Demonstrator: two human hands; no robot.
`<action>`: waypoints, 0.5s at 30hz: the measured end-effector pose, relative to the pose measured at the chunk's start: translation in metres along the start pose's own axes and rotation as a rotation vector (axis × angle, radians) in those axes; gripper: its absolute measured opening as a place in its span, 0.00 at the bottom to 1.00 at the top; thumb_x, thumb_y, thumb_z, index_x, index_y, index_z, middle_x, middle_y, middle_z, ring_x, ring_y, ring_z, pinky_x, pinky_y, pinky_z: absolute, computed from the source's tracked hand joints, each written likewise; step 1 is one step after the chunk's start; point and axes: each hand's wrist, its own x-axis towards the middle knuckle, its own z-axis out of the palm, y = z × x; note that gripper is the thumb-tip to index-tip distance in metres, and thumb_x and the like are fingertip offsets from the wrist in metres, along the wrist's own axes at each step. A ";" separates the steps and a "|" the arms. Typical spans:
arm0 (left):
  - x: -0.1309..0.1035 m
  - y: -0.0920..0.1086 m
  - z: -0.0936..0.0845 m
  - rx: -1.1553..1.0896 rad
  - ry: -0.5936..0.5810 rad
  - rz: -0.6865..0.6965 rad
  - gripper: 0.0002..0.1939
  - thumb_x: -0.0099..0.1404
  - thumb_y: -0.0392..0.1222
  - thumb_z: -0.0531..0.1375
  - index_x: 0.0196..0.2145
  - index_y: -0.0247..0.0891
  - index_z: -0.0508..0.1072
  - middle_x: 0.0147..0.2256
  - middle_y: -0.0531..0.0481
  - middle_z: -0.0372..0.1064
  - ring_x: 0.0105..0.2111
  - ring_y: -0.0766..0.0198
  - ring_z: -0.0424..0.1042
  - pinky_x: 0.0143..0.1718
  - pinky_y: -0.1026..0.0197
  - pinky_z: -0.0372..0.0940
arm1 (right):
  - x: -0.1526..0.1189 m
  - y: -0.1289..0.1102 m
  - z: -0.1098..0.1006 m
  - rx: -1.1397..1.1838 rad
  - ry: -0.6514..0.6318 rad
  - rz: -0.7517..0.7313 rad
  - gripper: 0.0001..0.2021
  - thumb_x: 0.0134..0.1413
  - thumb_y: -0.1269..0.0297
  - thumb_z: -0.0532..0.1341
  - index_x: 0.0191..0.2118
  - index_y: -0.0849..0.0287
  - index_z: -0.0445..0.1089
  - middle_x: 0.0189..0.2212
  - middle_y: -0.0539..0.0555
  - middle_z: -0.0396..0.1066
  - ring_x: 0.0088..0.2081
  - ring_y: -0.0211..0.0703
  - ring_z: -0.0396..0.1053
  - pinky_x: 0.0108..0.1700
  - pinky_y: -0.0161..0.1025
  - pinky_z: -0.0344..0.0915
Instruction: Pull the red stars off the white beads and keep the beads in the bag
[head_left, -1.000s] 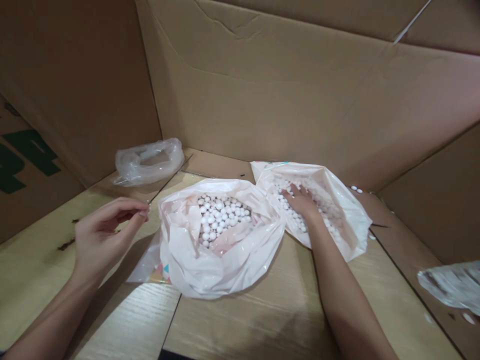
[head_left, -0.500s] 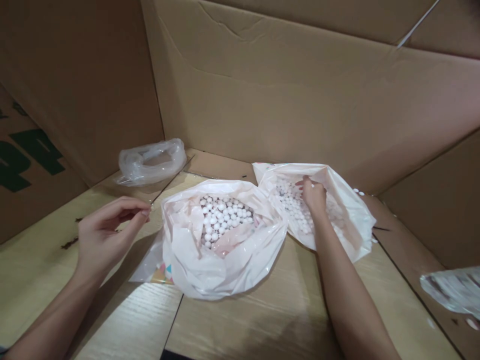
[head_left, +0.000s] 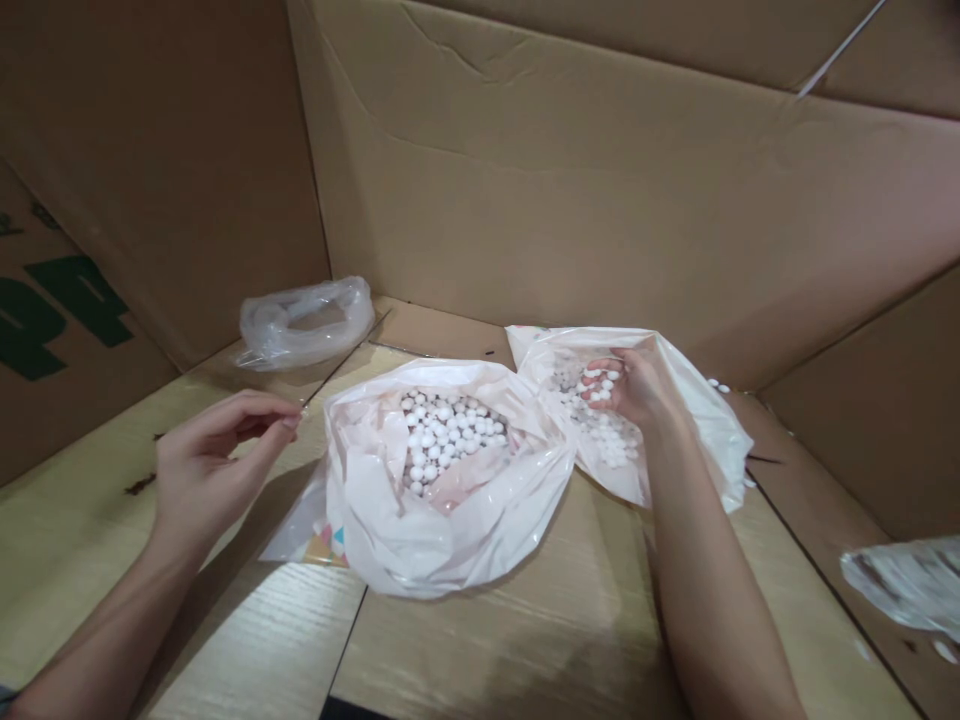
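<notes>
My left hand (head_left: 225, 455) is pinched closed on the end of a thin dark stick or wire (head_left: 345, 360), which points up and away to the right. Just right of that hand, a white plastic bag (head_left: 450, 550) stands with its mouth wide and rolled down, holding many small white balls (head_left: 442, 430). Farther right, my right hand (head_left: 630, 385) is inside a second white plastic bag (head_left: 709, 450). Its fingers are curled, cupping several white balls (head_left: 604, 383), and more balls lie below them in that bag. Part of the palm is hidden.
Cardboard walls (head_left: 562, 200) enclose the wooden table (head_left: 465, 650). A crumpled clear plastic bag (head_left: 307, 325) lies at the back left, and another clear plastic piece (head_left: 907, 580) at the right edge. A few loose white balls (head_left: 718, 385) sit beyond the right bag.
My right hand has turned and curled, with white balls now showing in its fingers. The left hand stays in place with the thin stick or wire.
</notes>
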 end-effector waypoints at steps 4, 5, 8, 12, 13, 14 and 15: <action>0.000 0.001 -0.001 -0.002 0.008 -0.015 0.04 0.57 0.37 0.63 0.31 0.34 0.76 0.30 0.52 0.72 0.30 0.68 0.72 0.34 0.67 0.68 | -0.009 -0.009 0.008 0.033 -0.043 0.109 0.18 0.58 0.58 0.49 0.23 0.61 0.64 0.19 0.57 0.67 0.18 0.45 0.67 0.18 0.38 0.64; 0.000 0.001 -0.001 -0.001 -0.001 -0.013 0.04 0.57 0.37 0.63 0.32 0.34 0.76 0.30 0.52 0.72 0.29 0.68 0.72 0.35 0.67 0.69 | -0.011 -0.011 0.010 0.035 -0.067 0.129 0.17 0.56 0.58 0.49 0.22 0.61 0.64 0.19 0.57 0.67 0.18 0.45 0.67 0.16 0.38 0.63; 0.000 0.003 -0.001 0.010 -0.018 -0.010 0.04 0.57 0.36 0.63 0.32 0.34 0.76 0.30 0.52 0.72 0.29 0.69 0.72 0.36 0.66 0.69 | -0.016 -0.017 0.017 0.038 -0.169 0.173 0.17 0.52 0.58 0.51 0.18 0.61 0.62 0.17 0.57 0.65 0.17 0.46 0.65 0.13 0.39 0.62; 0.001 0.004 -0.005 0.022 0.015 -0.020 0.04 0.57 0.36 0.63 0.31 0.34 0.76 0.30 0.52 0.72 0.30 0.69 0.72 0.36 0.66 0.69 | -0.030 -0.028 0.033 0.053 -0.325 0.145 0.19 0.47 0.54 0.54 0.14 0.60 0.62 0.16 0.56 0.62 0.16 0.46 0.65 0.11 0.40 0.61; 0.002 0.004 -0.008 0.029 0.030 -0.030 0.04 0.57 0.37 0.63 0.32 0.33 0.76 0.30 0.52 0.72 0.30 0.69 0.71 0.35 0.67 0.68 | -0.036 -0.031 0.039 0.059 -0.364 0.119 0.19 0.46 0.54 0.56 0.13 0.60 0.62 0.16 0.56 0.62 0.17 0.45 0.65 0.11 0.39 0.62; 0.003 0.003 -0.011 0.040 0.052 -0.047 0.05 0.57 0.38 0.63 0.32 0.33 0.76 0.30 0.52 0.72 0.29 0.69 0.71 0.34 0.67 0.68 | -0.042 -0.033 0.046 0.062 -0.409 0.095 0.19 0.44 0.53 0.58 0.12 0.60 0.63 0.16 0.55 0.62 0.16 0.44 0.65 0.12 0.39 0.62; 0.003 0.001 -0.016 0.056 0.074 -0.067 0.07 0.58 0.39 0.63 0.33 0.33 0.75 0.30 0.52 0.72 0.28 0.69 0.71 0.32 0.67 0.67 | -0.050 -0.035 0.053 0.064 -0.465 0.060 0.20 0.43 0.51 0.61 0.12 0.60 0.65 0.16 0.55 0.62 0.17 0.45 0.66 0.12 0.39 0.63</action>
